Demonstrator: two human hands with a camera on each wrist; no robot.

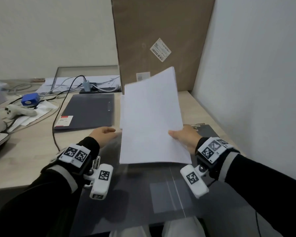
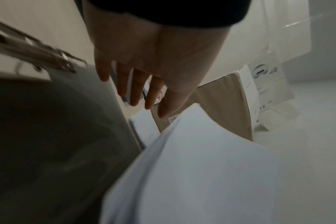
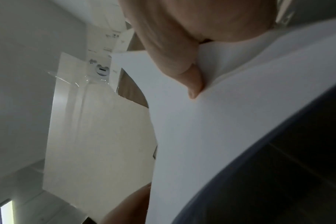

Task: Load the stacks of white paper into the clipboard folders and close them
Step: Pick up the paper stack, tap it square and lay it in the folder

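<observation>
one stack of white paper (image 1: 152,117) is held tilted above the open clipboard folder (image 1: 143,194), pinched by the right hand (image 1: 183,137). the left hand (image 1: 102,134) is spread beside it. a second, closed folder (image 1: 89,112) is seen behind. the open folder's clip is mostly hidden.

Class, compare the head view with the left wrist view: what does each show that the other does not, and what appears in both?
Head view only: the closed grey folder, the blue device, the right hand pinching the paper stack.
Left wrist view only: the left hand seen from below, fingers straight, and a metal clip.
Both: the paper stack and the cardboard box.
</observation>
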